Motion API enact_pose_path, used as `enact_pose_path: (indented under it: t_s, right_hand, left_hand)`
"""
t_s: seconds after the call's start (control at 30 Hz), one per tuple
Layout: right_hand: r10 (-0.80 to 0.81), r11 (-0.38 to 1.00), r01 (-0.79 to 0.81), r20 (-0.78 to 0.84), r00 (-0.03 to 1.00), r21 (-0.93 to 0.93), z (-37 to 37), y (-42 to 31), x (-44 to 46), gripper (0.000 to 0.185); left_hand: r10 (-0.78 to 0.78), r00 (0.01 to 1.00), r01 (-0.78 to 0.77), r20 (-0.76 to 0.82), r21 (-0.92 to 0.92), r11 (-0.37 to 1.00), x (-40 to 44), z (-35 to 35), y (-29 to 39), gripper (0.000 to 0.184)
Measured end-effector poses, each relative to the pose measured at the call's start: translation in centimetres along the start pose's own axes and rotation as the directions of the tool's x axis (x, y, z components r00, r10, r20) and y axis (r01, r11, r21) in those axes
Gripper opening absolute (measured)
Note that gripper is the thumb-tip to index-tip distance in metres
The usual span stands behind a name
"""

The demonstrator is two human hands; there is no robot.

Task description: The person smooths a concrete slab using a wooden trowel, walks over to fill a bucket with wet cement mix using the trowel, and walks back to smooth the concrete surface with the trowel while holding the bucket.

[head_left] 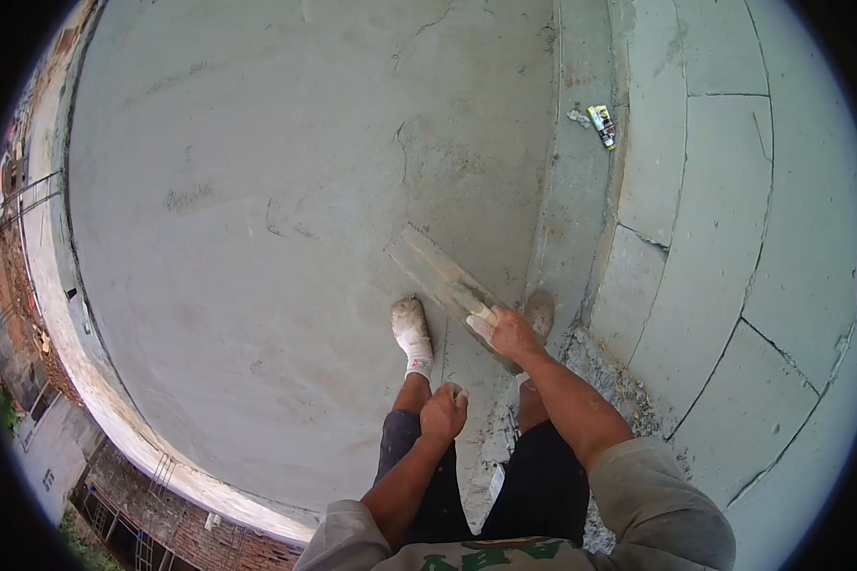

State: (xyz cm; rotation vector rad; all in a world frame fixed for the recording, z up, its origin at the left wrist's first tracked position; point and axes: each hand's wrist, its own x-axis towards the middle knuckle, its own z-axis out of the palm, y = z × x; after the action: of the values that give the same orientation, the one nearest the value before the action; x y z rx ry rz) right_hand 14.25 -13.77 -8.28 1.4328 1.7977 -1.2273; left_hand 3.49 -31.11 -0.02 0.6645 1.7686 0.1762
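Note:
My right hand [511, 335] is wrapped round the handle of a long, flat trowel [430, 261]. Its cement-smeared blade slants from the upper left down past my hand, over the grey floor between my feet. In front of my left thigh, my left hand [443, 413] is closed in a fist; a pale spot shows near the thumb, and whether anything is inside is hidden. Wet-looking cement screed [286, 190] spreads ahead and to the left, with small cracks and rough marks. My left foot [409, 325], in a dirty white sock or shoe, stands on it.
A crumpled yellow-and-black packet [602, 127] lies on the strip to the right. Beyond it runs a block wall [714, 181] with dark joints. Broken mortar rubble [619, 381] gathers by its base. On the left, a slab edge [71, 219] drops towards brick buildings below.

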Motion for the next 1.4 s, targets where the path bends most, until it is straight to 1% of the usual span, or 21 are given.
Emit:
enact_pose_path:
  t_s: [0.07, 0.13, 0.23, 0.33, 0.4, 0.47, 0.53, 0.57, 0.67, 0.7, 0.73, 0.83, 0.9, 0.97, 1.07, 1.1, 1.17, 1.23, 1.3, 1.37, 1.4]
  right_hand:
    - [-0.005, 1.0, 0.003, -0.148, 0.989, -0.016, -3.0, 1.9, -3.0, 0.062]
    - [0.064, 0.994, -0.079, -0.181, 0.981, -0.073, -9.3, 1.2, -7.1, 0.067]
    - [0.116, 0.987, -0.142, -0.266, 0.957, -0.081, -16.5, 0.6, -12.6, 0.071]
    - [0.109, 0.988, -0.144, -0.408, 0.907, -0.056, -19.6, 0.1, -17.2, 0.072]
    - [0.113, 0.992, -0.126, -0.487, 0.866, 0.007, -21.4, -1.9, -19.8, 0.072]
    - [0.204, 0.966, -0.115, -0.404, 0.892, 0.232, -22.2, -3.7, -22.5, 0.058]
    - [0.263, 0.887, -0.097, -0.319, 0.911, 0.452, -23.1, -5.4, -23.8, 0.045]
    - [0.222, 0.856, -0.028, -0.319, 0.921, 0.517, -23.0, -5.3, -24.4, 0.039]
    - [0.211, 0.877, -0.029, -0.331, 0.92, 0.479, -24.2, -6.0, -27.2, 0.04]
    - [0.22, 0.917, -0.075, -0.34, 0.914, 0.393, -25.1, -6.4, -28.6, 0.048]
    - [0.236, 0.904, -0.074, -0.347, 0.908, 0.421, -25.8, -6.9, -30.3, 0.046]
    - [0.284, 0.864, -0.064, -0.377, 0.882, 0.5, -27.8, -7.6, -34.6, 0.04]
    - [0.307, 0.835, -0.033, -0.415, 0.856, 0.55, -28.5, -7.1, -36.4, 0.039]
    - [0.352, 0.78, -0.023, -0.408, 0.842, 0.626, -29.0, -6.7, -36.5, 0.038]
    - [0.419, 0.699, -0.075, -0.322, 0.849, 0.711, -28.7, -4.5, -33.8, 0.037]
    - [0.422, 0.677, -0.078, -0.299, 0.856, 0.732, -29.0, -4.2, -31.4, 0.036]
    - [0.442, 0.671, -0.162, -0.215, 0.871, 0.723, -29.7, -4.1, -28.1, 0.035]
    - [0.428, 0.709, -0.23, -0.148, 0.892, 0.666, -30.6, -3.6, -25.0, 0.035]
    - [0.411, 0.783, -0.293, -0.105, 0.905, 0.548, -32.6, -3.7, -22.5, 0.035]
    - [0.35, 0.841, -0.26, -0.11, 0.93, 0.474, -34.7, -4.5, -20.4, 0.035]
    - [0.331, 0.867, -0.253, -0.117, 0.936, 0.43, -36.1, -4.5, -20.0, 0.035]
  left_hand:
    - [0.021, 0.997, -0.023, 0.079, 0.029, 0.999, -3.2, -2.4, 0.5, 0.027]
    - [0.084, 0.99, -0.09, 0.114, 0.049, 0.995, -4.6, -5.8, 1.5, 0.031]
    - [0.052, 0.999, -0.048, -0.017, 0.169, 0.985, -6.7, -10.3, 2.5, 0.034]
    - [0.078, 0.978, -0.068, -0.193, 0.059, 0.996, -7.9, -14.5, 5.1, 0.036]
    - [0.071, 0.967, -0.062, -0.244, 0.044, 0.997, -9.3, -17.0, 8.7, 0.036]
    - [0.154, 0.94, -0.159, -0.305, 0.009, 0.987, -10.8, -18.0, 11.7, 0.036]
    - [0.227, 0.931, -0.246, -0.286, -0.032, 0.969, -11.7, -18.6, 13.4, 0.038]
    - [0.236, 0.928, -0.26, -0.29, -0.047, 0.964, -12.2, -19.3, 14.4, 0.038]
    - [0.234, 0.924, -0.273, -0.301, -0.094, 0.957, -15.1, -20.1, 15.7, 0.039]
    - [0.239, 0.915, -0.28, -0.325, -0.086, 0.956, -15.0, -20.5, 15.0, 0.04]
    - [0.241, 0.908, -0.283, -0.342, -0.078, 0.956, -15.6, -21.1, 14.3, 0.04]
    - [0.125, 0.938, -0.165, -0.324, -0.1, 0.981, -17.8, -24.2, 11.6, 0.042]
    - [0.038, 0.937, -0.048, -0.348, -0.02, 0.999, -16.1, -24.5, 6.1, 0.044]
    - [-0.112, 0.926, 0.122, -0.361, 0.003, 0.993, -17.6, -26.3, 3.3, 0.047]
    - [-0.331, 0.866, 0.352, -0.376, -0.012, 0.936, -20.4, -27.0, -0.7, 0.048]
    - [-0.367, 0.84, 0.391, -0.399, -0.022, 0.92, -20.9, -27.0, -1.5, 0.048]
    - [-0.426, 0.797, 0.399, -0.428, -0.157, 0.904, -23.8, -26.4, -0.4, 0.046]
    - [-0.501, 0.716, 0.432, -0.486, -0.256, 0.865, -27.0, -24.1, 0.8, 0.045]
    - [-0.577, 0.683, 0.482, -0.447, -0.316, 0.817, -29.3, -19.7, 0.2, 0.045]
    - [-0.621, 0.651, 0.53, -0.436, -0.325, 0.783, -31.2, -13.4, -1.2, 0.046]
    - [-0.652, 0.66, 0.563, -0.373, -0.33, 0.758, -31.8, -9.9, -2.3, 0.047]
